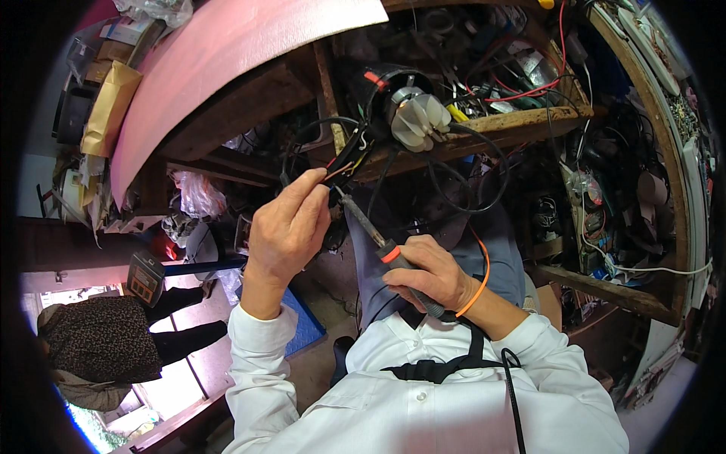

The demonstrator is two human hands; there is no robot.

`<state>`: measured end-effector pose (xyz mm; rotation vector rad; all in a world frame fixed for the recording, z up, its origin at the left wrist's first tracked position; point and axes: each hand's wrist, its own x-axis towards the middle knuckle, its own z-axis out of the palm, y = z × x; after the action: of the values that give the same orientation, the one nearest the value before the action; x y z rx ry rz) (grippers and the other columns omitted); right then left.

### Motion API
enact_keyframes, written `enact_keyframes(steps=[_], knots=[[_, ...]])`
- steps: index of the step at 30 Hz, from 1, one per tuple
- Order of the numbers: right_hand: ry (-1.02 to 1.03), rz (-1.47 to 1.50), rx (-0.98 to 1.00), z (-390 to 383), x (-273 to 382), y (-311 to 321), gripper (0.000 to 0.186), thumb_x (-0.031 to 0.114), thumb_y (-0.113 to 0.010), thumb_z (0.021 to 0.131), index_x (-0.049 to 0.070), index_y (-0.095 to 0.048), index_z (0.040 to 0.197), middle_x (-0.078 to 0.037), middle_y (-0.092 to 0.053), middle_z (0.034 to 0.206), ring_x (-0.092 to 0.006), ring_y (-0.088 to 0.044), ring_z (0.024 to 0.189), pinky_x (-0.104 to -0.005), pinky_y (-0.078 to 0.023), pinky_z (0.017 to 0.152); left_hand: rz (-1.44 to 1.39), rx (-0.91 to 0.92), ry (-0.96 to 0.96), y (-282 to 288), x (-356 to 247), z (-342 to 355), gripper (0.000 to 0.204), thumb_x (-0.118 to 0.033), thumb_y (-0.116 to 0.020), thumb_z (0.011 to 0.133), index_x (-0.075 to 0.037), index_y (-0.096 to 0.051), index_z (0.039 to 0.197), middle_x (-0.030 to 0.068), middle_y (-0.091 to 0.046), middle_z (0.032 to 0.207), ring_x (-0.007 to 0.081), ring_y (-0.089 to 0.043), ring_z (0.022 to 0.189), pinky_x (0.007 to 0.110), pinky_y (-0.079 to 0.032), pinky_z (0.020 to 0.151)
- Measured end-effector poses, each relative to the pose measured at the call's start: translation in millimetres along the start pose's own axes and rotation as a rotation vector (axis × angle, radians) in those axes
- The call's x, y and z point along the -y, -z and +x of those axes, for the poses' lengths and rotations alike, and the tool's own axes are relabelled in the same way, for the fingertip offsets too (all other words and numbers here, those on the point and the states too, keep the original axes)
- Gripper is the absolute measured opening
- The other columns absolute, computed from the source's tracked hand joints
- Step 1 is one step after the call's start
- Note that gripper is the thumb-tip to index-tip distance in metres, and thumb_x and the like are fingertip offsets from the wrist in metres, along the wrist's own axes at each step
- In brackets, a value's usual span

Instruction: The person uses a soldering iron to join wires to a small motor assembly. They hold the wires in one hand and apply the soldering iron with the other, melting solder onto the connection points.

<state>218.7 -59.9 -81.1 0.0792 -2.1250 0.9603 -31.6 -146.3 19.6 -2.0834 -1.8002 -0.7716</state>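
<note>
My left hand [291, 227] is closed, its thumb and fingertips pinching a thin wire [340, 173] with a copper-coloured end. In my right hand [439, 274] is a soldering iron [364, 220], gripped round its dark handle with a red-orange collar. The iron's tip points up and left, close to the wire; whether they touch I cannot tell. An orange cord [485, 265] loops by my right wrist. Beyond my hands, a small motor with a pale finned fan [420, 122] rests at the drawer's front edge, black cable [505, 178] coiling beside it.
A wooden drawer [522, 125] full of wires and tools stands open ahead. A pink-white board [249, 41] covers the bench at upper left. To the right, a wooden-framed compartment [605, 291] holds jumbled parts. Another person [106, 333] stands at the left, beside a dark box [146, 278].
</note>
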Motion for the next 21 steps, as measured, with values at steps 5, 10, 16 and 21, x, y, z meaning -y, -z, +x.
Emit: enact_keyframes(steps=[5, 10, 16, 21], knots=[[0.002, 0.042, -0.032, 1.7, 1.5, -3.4, 0.06, 0.004, -0.087, 0.074, 0.012, -0.065, 0.129, -0.016, -0.067, 0.116, -0.0327, -0.068, 0.097, -0.0418, -0.056, 0.086, -0.003, 0.001, 0.005, -0.2, -0.5, -0.6, 0.023, 0.01, -0.077, 0.084, 0.005, -0.071, 0.105, 0.0185, -0.075, 0.119, 0.0311, -0.076, 0.082, 0.036, -0.062, 0.069], [0.024, -0.012, -0.006, 3.4, 0.8, 0.7, 0.057, 0.005, -0.085, 0.075, 0.012, -0.065, 0.129, -0.016, -0.067, 0.116, -0.0326, -0.068, 0.096, -0.0421, -0.056, 0.086, -0.001, -0.004, 0.001, -0.9, 0.8, -1.8, 0.024, 0.011, -0.077, 0.084, 0.005, -0.07, 0.106, 0.0183, -0.075, 0.119, 0.0312, -0.076, 0.083, 0.036, -0.062, 0.069], [0.018, -0.025, -0.002, 3.6, 1.5, 1.1, 0.055, 0.007, -0.085, 0.076, 0.012, -0.066, 0.128, -0.015, -0.067, 0.113, -0.0323, -0.067, 0.096, -0.0426, -0.055, 0.087, -0.005, -0.009, 0.004, -1.3, 0.9, -2.5, 0.025, 0.011, -0.077, 0.083, 0.005, -0.07, 0.106, 0.0184, -0.074, 0.119, 0.0307, -0.076, 0.082, 0.036, -0.062, 0.069], [0.019, -0.044, -0.026, 3.4, 3.0, -0.7, 0.055, 0.008, -0.084, 0.078, 0.012, -0.065, 0.129, -0.015, -0.067, 0.113, -0.0326, -0.068, 0.097, -0.0425, -0.055, 0.087, -0.003, 0.004, 0.007, 0.2, -0.1, -0.4, 0.025, 0.01, -0.077, 0.082, 0.005, -0.071, 0.106, 0.0184, -0.075, 0.117, 0.0312, -0.077, 0.084, 0.036, -0.063, 0.071]])
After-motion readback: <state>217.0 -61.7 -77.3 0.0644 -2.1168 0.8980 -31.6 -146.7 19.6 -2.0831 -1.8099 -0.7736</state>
